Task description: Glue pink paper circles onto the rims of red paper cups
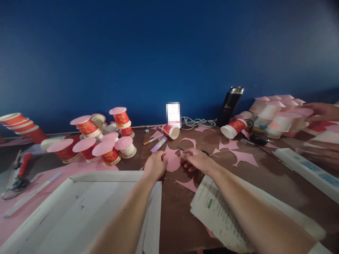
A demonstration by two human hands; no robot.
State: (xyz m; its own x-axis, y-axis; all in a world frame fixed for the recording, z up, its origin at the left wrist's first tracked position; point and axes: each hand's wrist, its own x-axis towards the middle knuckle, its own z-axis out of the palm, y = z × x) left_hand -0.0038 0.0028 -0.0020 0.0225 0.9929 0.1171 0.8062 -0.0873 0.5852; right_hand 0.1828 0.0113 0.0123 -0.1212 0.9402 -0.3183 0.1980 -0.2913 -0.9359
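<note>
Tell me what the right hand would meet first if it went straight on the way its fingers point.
The right hand would most likely meet the pink paper circle first, just left of its fingers; whether they already touch is unclear.

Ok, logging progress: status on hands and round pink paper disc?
Left hand at left edge of round pink paper disc. Right hand by its right edge. Jagged pink paper scraps nearby.
</note>
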